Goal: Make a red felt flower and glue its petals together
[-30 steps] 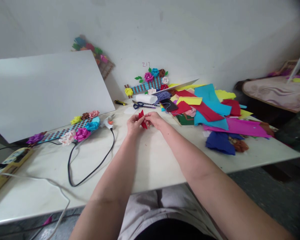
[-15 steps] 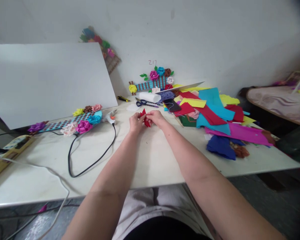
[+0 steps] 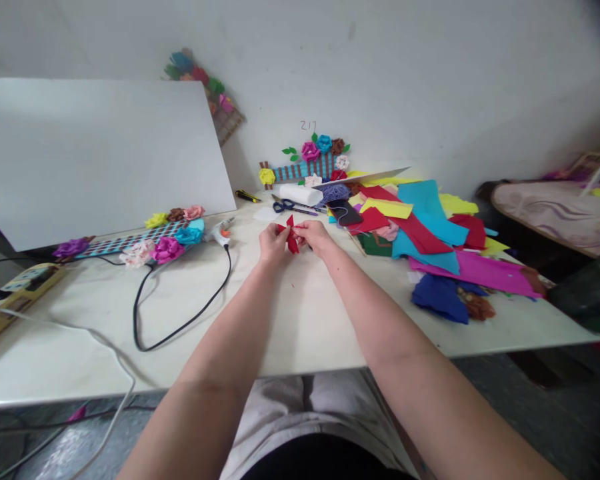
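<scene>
Both my hands meet over the middle of the white table (image 3: 290,313), pinching a small folded red paper piece (image 3: 291,239) between them. My left hand (image 3: 271,244) grips its left side with closed fingers. My right hand (image 3: 314,236) pinches its right side, fingers curled. The paper stands a little above the tabletop. A glue gun (image 3: 220,233) with a black cord lies just left of my hands. Blue-handled scissors (image 3: 286,207) lie right behind them.
A heap of coloured paper sheets (image 3: 430,233) covers the right part of the table. A woven strip with paper flowers (image 3: 145,243) lies at the left under a leaning white board (image 3: 100,153). Another flower strip (image 3: 305,163) leans on the wall. A power strip (image 3: 15,293) sits far left.
My hands keep the red paper and have turned it slightly between the fingers. The view has shifted a little, so everything sits slightly higher and to the right.
</scene>
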A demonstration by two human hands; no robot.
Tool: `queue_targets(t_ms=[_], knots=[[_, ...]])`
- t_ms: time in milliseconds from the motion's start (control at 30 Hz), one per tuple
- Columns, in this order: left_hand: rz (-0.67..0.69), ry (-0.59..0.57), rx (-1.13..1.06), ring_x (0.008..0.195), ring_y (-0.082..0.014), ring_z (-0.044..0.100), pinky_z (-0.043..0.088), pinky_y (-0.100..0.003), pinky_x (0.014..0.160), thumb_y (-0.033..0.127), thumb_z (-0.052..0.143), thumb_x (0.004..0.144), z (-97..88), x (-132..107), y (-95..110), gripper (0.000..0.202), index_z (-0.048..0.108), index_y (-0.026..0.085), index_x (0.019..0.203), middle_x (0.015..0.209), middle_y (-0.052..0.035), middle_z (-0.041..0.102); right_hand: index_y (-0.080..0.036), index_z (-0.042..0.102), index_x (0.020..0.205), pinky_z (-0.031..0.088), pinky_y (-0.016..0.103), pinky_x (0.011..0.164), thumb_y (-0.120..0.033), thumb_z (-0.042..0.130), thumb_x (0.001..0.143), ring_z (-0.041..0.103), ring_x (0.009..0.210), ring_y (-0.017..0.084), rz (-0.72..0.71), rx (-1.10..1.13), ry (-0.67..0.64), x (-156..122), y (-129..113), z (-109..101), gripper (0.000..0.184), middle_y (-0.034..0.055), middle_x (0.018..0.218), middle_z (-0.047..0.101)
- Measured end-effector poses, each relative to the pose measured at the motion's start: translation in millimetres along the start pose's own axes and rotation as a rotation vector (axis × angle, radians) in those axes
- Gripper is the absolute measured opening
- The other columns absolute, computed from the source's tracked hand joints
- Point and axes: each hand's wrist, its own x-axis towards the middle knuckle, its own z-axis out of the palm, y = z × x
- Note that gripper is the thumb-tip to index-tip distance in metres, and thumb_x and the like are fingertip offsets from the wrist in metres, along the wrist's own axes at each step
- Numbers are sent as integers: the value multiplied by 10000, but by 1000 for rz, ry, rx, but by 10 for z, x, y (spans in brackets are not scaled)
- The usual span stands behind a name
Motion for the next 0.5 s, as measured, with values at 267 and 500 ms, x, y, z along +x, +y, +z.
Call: queue_targets(t_ms=[267, 500], knots=[[-97, 17, -160, 494, -96, 507, 394, -229, 531, 359, 782, 686, 12, 42, -60, 340, 513, 171, 597, 528, 19, 550, -147, 561, 657, 422, 162, 412, -93, 665, 753, 475, 393, 56, -38, -1, -35, 0, 25, 10, 151, -56, 459, 553], [-92, -142, -316, 565, -129, 590, 487, -263, 592, 452, 799, 629, -52, -42, 66, 387, 549, 156, 645, 598, -16, 616, -130, 588, 683, 426, 171, 421, -96, 674, 744, 480, 403, 54, -14, 112, -81, -19, 34, -85, 111, -31, 507, 595]])
